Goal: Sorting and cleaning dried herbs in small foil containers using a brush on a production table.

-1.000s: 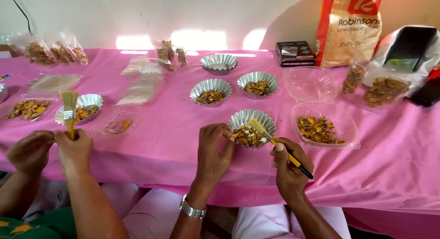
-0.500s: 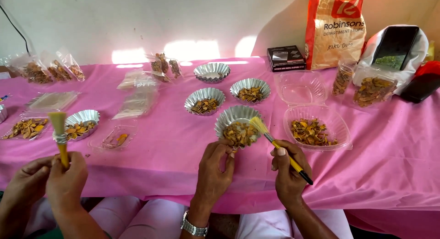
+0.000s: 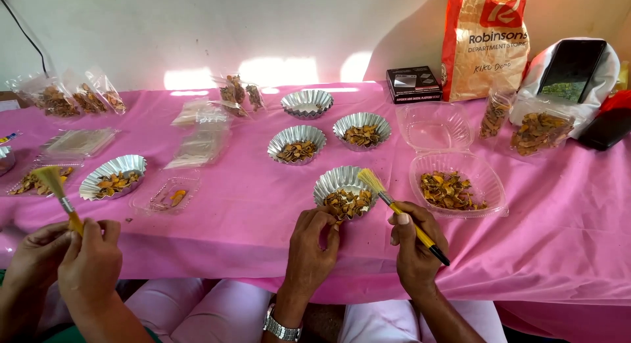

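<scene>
My right hand grips a small brush with a yellow handle and pale bristles, which point at the rim of a fluted foil cup holding orange-brown dried pieces. My left hand is closed right below that cup, its fingertips pinched together on something too small to make out. A metal watch is on my left wrist. Both hands rest at the near edge of a table under a pink cloth.
A co-worker's hands at the left hold a similar brush. Other foil cups with pieces, clear plastic clamshell trays, small filled bags, a paper shopping bag, a black box.
The view dropped slightly and shifted. My hands stay at the near foil cup; the co-worker's hands with their brush moved lower and left, away from their foil cup.
</scene>
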